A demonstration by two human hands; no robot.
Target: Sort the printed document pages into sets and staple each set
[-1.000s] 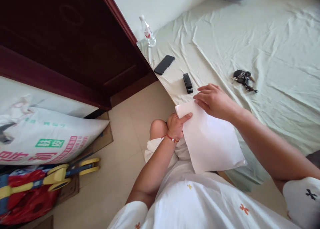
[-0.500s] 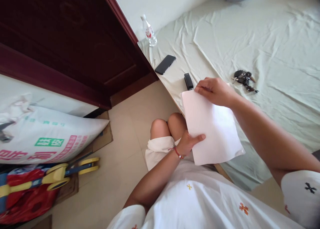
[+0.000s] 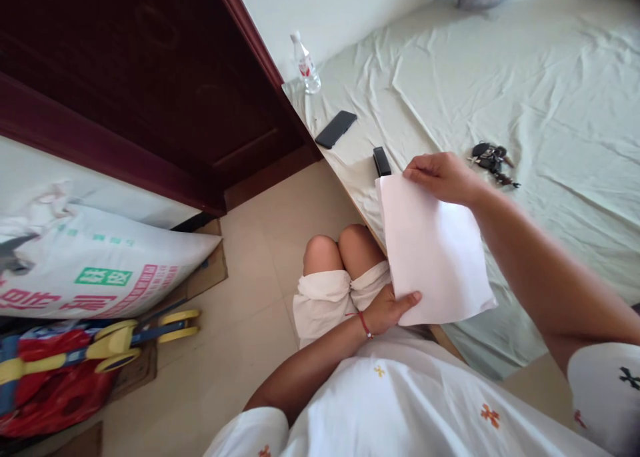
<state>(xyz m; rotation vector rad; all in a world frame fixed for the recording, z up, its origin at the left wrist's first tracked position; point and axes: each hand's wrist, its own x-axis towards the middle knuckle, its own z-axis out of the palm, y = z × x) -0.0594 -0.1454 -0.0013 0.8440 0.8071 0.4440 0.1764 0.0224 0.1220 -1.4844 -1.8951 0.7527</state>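
White sheets of paper [image 3: 437, 257], apparently a thin stack, are held up between my two hands over the edge of the sheet-covered surface. My left hand [image 3: 390, 309] grips the lower left corner, thumb on top and the other fingers hidden underneath. At the far edge, my right hand [image 3: 443, 177] pinches the paper, its fingers closed together. Just beyond the paper's far left corner lies a black stapler-like object [image 3: 381, 161], partly covered by the paper. To the right of my right hand sits a bunch of keys [image 3: 494, 162].
A black phone [image 3: 336, 129] and a clear water bottle [image 3: 307, 67] stand near the surface's left edge. On the floor at left are a large white sack [image 3: 135, 257] and a yellow-and-blue wheeled toy [image 3: 115, 347]. A dark red door [image 3: 150, 77] is at upper left.
My left hand has slid down along the paper's left edge toward its near corner. My right hand still pinches the far edge, and the paper has shifted slightly right in view.
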